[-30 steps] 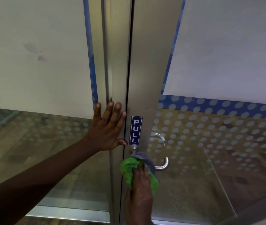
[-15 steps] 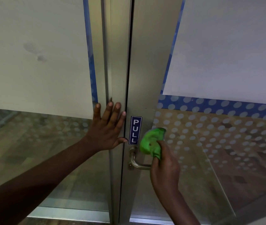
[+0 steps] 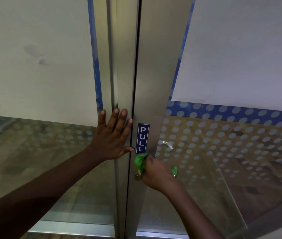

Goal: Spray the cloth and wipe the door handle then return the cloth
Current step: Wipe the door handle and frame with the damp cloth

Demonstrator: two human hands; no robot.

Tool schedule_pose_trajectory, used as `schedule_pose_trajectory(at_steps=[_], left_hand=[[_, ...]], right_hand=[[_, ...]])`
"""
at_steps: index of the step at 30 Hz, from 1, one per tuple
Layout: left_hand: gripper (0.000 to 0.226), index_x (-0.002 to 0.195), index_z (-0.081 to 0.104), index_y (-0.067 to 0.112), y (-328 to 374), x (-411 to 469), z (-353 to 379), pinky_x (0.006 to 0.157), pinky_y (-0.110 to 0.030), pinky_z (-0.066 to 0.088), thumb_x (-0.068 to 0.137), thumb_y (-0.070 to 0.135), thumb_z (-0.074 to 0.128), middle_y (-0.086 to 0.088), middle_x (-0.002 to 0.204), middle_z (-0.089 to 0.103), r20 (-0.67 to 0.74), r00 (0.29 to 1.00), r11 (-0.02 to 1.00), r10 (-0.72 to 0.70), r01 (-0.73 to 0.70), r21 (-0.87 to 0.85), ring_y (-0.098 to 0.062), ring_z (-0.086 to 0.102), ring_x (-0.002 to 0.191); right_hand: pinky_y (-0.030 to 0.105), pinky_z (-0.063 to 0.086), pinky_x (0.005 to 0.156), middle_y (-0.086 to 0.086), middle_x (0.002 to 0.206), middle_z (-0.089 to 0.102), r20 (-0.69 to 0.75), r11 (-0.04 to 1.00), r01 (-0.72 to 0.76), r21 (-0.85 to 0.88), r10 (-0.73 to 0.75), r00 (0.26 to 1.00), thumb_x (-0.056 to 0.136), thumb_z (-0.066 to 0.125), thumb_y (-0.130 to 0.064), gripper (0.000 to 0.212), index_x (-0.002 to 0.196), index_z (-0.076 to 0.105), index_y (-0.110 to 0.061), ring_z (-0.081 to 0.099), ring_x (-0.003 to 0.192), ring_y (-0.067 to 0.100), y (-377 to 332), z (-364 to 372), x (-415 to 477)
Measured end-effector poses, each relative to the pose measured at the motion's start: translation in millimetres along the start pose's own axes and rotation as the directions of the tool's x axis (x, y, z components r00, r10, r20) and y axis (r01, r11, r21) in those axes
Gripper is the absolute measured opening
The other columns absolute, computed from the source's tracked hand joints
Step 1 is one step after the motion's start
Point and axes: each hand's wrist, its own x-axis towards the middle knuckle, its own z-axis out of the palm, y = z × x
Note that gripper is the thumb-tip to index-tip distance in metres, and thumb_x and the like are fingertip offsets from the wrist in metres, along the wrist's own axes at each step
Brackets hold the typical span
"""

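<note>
A green cloth (image 3: 140,162) is wrapped over the metal door handle (image 3: 137,175) just below the blue PULL sticker (image 3: 143,138). My right hand (image 3: 157,173) grips the cloth around the handle and hides most of the lever; a green bit shows past the knuckles at the handle's right end. My left hand (image 3: 113,135) lies flat, fingers spread, on the metal door frame (image 3: 123,66) to the left of the gap between the doors. No spray bottle is in view.
Two glass doors with metal frames fill the view. White paper sheets (image 3: 243,49) cover the upper glass, with a blue dotted film band (image 3: 231,112) below. A second handle (image 3: 167,144) shows through the right pane. Wooden floor lies behind the glass.
My right hand has come down from beside the PULL sticker and closed the cloth around the handle. A second ago it held the cloth on the handle from below. My left hand has stayed put.
</note>
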Motion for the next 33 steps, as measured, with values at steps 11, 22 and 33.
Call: schedule_pose_trajectory(at_steps=[11,22,33], left_hand=[[0.089,0.153,0.018,0.003,-0.5,-0.6,-1.3,0.119,-0.065,0.001,0.093,0.070,0.017,-0.022,0.164,-0.001,0.010,1.000,1.000,0.005,-0.005,-0.009,-0.040,0.000,0.151],[0.090,0.153,0.018,0.004,-1.9,-0.4,0.1,0.119,-0.065,0.001,0.092,0.070,0.017,-0.022,0.164,-0.001,0.011,1.000,1.000,0.008,-0.008,-0.016,-0.040,0.000,0.152],[0.089,0.152,0.019,0.002,-1.5,-1.3,-1.1,0.119,-0.066,-0.001,0.093,0.069,0.015,-0.023,0.164,0.000,0.012,1.000,1.000,0.011,-0.011,-0.007,-0.041,0.000,0.151]], right_hand=[[0.031,0.038,0.059,0.014,0.107,0.064,0.406,0.745,0.501,-0.440,-0.333,0.851,0.084,0.061,-0.024,0.055,0.134,0.041,-0.016,0.055,0.079,0.027,35.6,-57.5,7.3],[0.037,0.051,0.071,0.009,0.105,0.063,0.275,0.723,0.343,-0.599,-0.217,0.937,0.091,0.058,-0.026,0.041,0.125,0.042,-0.008,0.063,0.087,0.027,44.2,-80.8,-7.4],[0.039,0.055,0.081,0.022,0.109,0.069,-0.480,0.868,0.318,-0.382,-0.481,0.734,0.079,0.063,-0.011,0.039,0.117,0.055,-0.007,0.067,0.098,0.036,-8.0,21.3,-43.6]])
